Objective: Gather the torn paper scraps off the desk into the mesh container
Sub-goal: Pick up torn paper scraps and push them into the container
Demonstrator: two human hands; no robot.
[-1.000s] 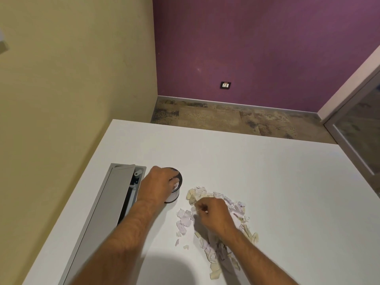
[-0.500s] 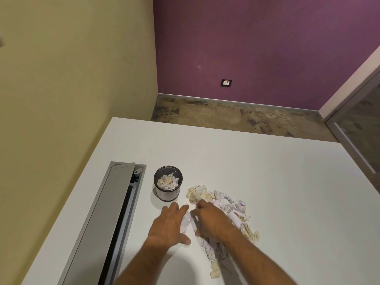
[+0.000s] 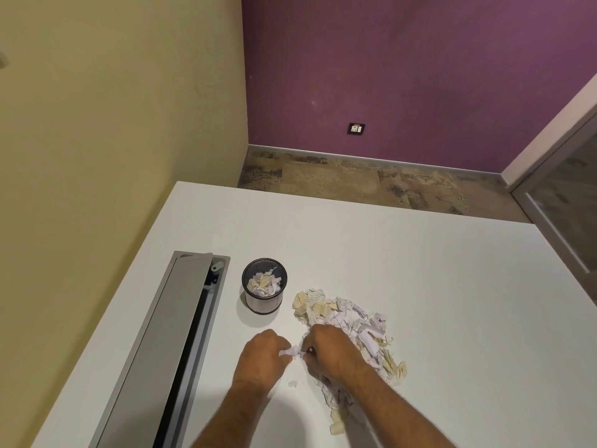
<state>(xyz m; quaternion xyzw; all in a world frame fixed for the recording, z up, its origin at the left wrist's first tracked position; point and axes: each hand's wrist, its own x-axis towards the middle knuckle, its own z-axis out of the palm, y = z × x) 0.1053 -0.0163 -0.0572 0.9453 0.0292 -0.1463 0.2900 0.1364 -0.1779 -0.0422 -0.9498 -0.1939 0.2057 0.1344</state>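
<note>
A white desk (image 3: 420, 286) fills the lower part of the view, its far edge giving onto a mottled brown floor (image 3: 355, 182) with a grey skirting. An olive-yellow wall (image 3: 113, 124) runs along the 9 o'clock side; a purple wall (image 3: 420, 76) stands at 12 o'clock and carries a small dark wall socket (image 3: 356, 128). A glazed door (image 3: 568, 195) with a pale frame sits at 3 o'clock.

A long grey cable tray (image 3: 168, 334) with its flap raised is set into the desk at 8 o'clock. Just beside its far end stands the black mesh container (image 3: 264, 286), upright, partly filled with scraps. The pile of torn paper scraps (image 3: 355, 321), white, lilac and cream, spreads on the desk at 4 o'clock from the container, apart from it.

Both hands meet at the pile's near left edge. The left hand (image 3: 263, 358) has its grip curled on a few scraps, and the right hand (image 3: 329, 350) pinches scraps too. One small bit (image 3: 293, 383) lies loose at 6 o'clock from them.
</note>
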